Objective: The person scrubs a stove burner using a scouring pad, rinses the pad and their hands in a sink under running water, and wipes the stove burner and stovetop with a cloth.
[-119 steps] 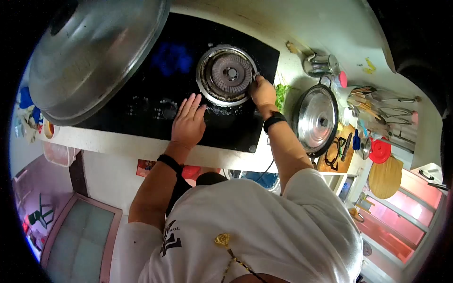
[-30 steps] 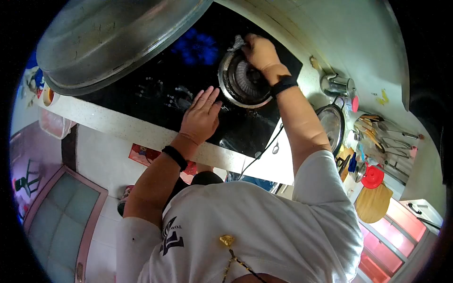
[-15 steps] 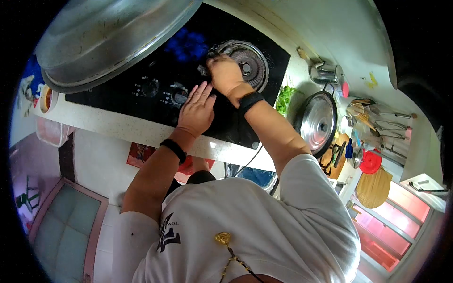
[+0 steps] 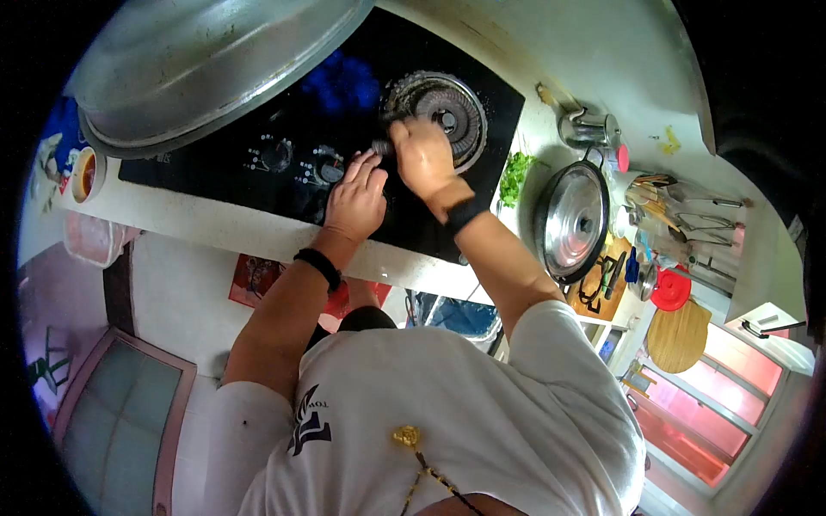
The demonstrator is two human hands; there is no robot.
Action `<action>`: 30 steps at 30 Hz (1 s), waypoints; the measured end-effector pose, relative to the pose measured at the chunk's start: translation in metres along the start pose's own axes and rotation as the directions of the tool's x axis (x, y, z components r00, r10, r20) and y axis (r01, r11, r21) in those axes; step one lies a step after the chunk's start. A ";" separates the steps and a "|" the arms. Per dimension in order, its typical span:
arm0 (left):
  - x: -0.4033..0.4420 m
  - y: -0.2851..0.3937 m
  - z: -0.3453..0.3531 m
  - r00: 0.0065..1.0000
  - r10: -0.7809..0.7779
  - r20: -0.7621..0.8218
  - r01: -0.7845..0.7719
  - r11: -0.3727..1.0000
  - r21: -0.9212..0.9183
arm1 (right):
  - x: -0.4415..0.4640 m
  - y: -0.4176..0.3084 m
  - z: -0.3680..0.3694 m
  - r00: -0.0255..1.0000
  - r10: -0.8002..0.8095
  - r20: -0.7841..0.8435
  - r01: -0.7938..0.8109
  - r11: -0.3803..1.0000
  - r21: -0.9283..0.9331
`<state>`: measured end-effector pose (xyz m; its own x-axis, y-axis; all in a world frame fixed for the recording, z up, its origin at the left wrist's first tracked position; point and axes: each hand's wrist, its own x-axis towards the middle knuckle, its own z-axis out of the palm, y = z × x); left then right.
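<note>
On the black cooktop (image 4: pixel 413 219) set in the bench (image 4: pixel 198 215), the blurred right hand (image 4: pixel 423 162) pinches a grey wad (image 4: pixel 384 148) in curled fingers beside the burner (image 4: pixel 453 103) near the cooktop's back right corner, while the left hand (image 4: pixel 355 202) rests by the front edge, fingers outstretched and slightly spread.

The right hand (image 4: pixel 423 159) grips a blurred grey wad (image 4: pixel 384 148) beside the burner (image 4: pixel 449 119); the left hand (image 4: pixel 355 204) lies flat on the black cooktop (image 4: pixel 215 182); a lidded pan (image 4: pixel 575 217) stands nearby.

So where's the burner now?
In the head view, the burner sits above and slightly right of centre on the black cooktop, with the right hand at its lower left and leafy greens farther right.
</note>
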<state>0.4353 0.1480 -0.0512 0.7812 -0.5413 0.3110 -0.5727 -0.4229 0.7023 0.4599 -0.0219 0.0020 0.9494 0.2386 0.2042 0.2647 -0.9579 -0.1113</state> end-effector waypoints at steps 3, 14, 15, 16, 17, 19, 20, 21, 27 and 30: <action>0.001 -0.004 -0.001 0.999 0.040 0.004 -0.040 0.998 0.047 | 0.010 0.003 0.013 0.999 0.040 0.028 -0.034 0.981 -0.189; 0.003 -0.002 0.002 0.998 0.057 -0.024 -0.055 0.997 0.056 | 0.026 0.007 0.032 0.990 0.070 0.124 -0.039 0.972 -0.232; 0.003 -0.001 0.004 0.998 0.063 -0.019 -0.062 0.997 0.051 | 0.021 0.002 0.032 0.993 0.013 0.117 0.020 0.960 -0.278; 0.003 -0.001 0.004 0.999 0.043 -0.012 -0.042 0.997 0.068 | 0.014 -0.002 0.030 0.997 -0.026 0.074 0.045 0.964 -0.262; 0.004 -0.001 0.005 1.000 0.023 -0.008 -0.022 0.996 0.087 | 0.008 0.000 0.031 0.995 -0.096 -0.024 0.088 0.969 -0.230; 0.003 0.000 0.003 1.000 0.023 -0.008 -0.022 0.997 0.073 | -0.007 -0.005 0.020 0.990 -0.087 0.110 0.105 0.978 -0.179; 0.004 0.000 0.003 1.000 0.019 -0.002 -0.019 0.998 0.063 | -0.017 -0.007 0.016 0.990 -0.110 0.090 0.124 0.978 -0.170; 0.005 0.000 0.003 1.000 0.015 0.003 -0.015 0.999 0.052 | -0.028 -0.007 0.012 0.989 -0.133 0.071 0.143 0.977 -0.162; 0.005 0.001 0.003 1.000 0.020 0.005 -0.021 0.997 0.079 | -0.080 0.009 -0.018 0.996 -0.051 0.074 0.047 0.998 0.052; 0.004 0.000 0.004 1.000 0.018 0.006 -0.019 0.998 0.059 | -0.096 0.029 -0.030 0.997 -0.027 -0.066 0.042 0.970 0.240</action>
<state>0.4372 0.1431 -0.0525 0.7691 -0.5532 0.3200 -0.6008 -0.4552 0.6571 0.3712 -0.0770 0.0081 0.9288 0.2533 0.2706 0.3371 -0.8808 -0.3325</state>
